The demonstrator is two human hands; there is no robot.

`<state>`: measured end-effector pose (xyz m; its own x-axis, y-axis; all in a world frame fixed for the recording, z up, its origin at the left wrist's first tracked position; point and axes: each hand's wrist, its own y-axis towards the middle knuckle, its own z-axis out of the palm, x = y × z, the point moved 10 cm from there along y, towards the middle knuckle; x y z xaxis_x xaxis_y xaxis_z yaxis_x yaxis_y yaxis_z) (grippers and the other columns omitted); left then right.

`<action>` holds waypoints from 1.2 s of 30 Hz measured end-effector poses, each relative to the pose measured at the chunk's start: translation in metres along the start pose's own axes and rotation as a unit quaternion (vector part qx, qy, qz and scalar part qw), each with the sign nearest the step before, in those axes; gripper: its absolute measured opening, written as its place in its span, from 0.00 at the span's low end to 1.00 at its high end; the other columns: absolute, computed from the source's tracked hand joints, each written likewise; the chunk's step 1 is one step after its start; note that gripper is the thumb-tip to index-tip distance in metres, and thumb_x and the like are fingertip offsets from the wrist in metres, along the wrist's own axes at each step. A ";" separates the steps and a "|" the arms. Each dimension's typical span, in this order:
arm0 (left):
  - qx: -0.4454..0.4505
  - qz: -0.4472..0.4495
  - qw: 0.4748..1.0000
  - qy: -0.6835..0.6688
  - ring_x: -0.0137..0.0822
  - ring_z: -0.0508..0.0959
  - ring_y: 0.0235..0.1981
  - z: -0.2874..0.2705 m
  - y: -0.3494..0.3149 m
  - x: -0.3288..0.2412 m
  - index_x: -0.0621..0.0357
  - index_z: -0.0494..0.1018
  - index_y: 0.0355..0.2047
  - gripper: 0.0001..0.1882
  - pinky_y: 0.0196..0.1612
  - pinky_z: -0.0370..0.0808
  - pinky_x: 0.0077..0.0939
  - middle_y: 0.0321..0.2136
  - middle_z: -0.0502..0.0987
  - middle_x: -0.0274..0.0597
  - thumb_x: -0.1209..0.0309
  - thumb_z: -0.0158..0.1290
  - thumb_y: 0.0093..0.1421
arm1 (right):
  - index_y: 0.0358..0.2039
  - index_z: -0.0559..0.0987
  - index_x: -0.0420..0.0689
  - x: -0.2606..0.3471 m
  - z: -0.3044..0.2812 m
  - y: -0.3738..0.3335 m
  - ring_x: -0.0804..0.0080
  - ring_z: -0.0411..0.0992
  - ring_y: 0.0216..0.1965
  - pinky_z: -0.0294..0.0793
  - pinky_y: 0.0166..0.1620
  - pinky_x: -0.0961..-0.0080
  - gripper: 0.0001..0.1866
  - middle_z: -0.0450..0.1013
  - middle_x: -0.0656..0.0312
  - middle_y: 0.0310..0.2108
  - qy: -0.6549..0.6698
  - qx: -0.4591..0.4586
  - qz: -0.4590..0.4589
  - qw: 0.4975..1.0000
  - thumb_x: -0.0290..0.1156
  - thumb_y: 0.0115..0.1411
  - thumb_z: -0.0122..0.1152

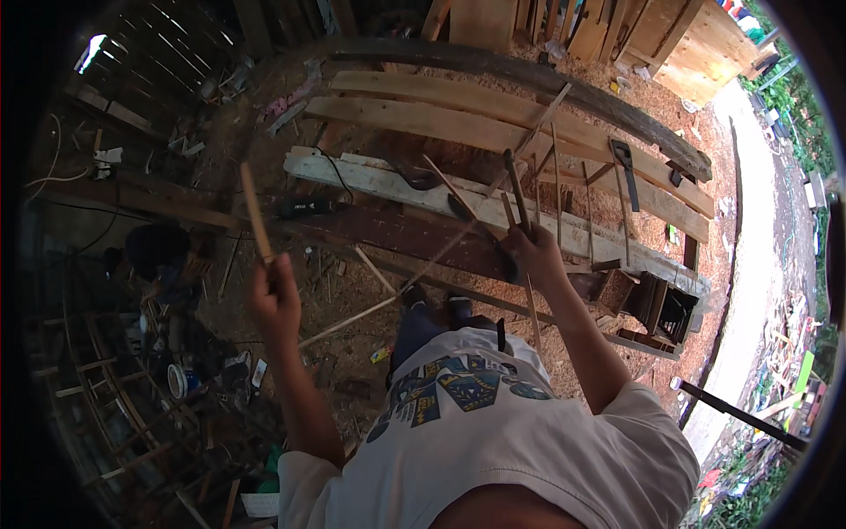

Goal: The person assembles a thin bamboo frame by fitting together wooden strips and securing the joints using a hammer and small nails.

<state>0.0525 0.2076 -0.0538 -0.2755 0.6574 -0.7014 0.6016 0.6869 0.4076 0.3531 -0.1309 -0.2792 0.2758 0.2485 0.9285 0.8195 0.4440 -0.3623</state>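
Observation:
My left hand [277,304] is closed round a flat, pale wooden stick [254,204], which points up and away from me. Over the bench, my right hand [534,253] grips a brown wooden stick [516,189] that stands upward from the fist. Thin pale strips lie close to that fist; which of them it also holds I cannot tell. A dark curved object [500,256] shows just left of the right hand, its kind unclear. Several thin wooden strips [558,189] lie across the bench planks beyond it.
Long pale planks [414,118] and a white-streaked beam [388,187] form the bench. A handsaw [628,172] rests at its right, a dark power tool [308,206] at its left. Wooden boxes [648,300] stand at the right end. Wooden lattice frames [110,406] lie lower left. Shavings cover the floor.

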 end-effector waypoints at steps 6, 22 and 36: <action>-0.172 -0.156 0.972 -0.046 0.17 0.64 0.21 -0.047 -0.025 0.072 0.60 0.72 0.31 0.16 0.23 0.58 0.18 0.20 0.68 0.26 0.63 0.53 0.75 | 0.44 0.81 0.35 -0.082 0.018 0.106 0.73 0.79 0.35 0.77 0.37 0.72 0.17 0.84 0.57 0.35 -0.032 -0.009 0.066 0.997 0.40 0.72 0.60; -0.189 -0.136 0.899 -0.372 0.21 0.55 0.19 -0.037 -0.012 0.107 0.56 0.65 0.31 0.23 0.21 0.52 0.21 0.20 0.57 0.28 0.51 0.49 0.75 | 0.39 0.75 0.37 -0.172 0.114 0.205 0.66 0.74 0.25 0.83 0.27 0.60 0.11 0.71 0.58 0.25 -0.006 0.040 0.160 0.986 0.34 0.69 0.55; -0.114 -0.037 0.831 -0.543 0.23 0.54 0.22 -0.053 -0.027 0.107 0.60 0.67 0.36 0.31 0.24 0.51 0.23 0.23 0.57 0.28 0.40 0.41 0.75 | 0.44 0.76 0.41 0.067 0.145 0.177 0.78 0.74 0.25 0.72 0.28 0.77 0.12 0.73 0.67 0.25 0.165 0.071 0.035 0.983 0.34 0.68 0.68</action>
<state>-0.0329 0.2764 -0.1087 0.6081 0.0295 -0.7933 0.4215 0.8348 0.3541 0.4442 0.0891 -0.2933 0.4964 0.0013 0.8681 0.7200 0.5580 -0.4125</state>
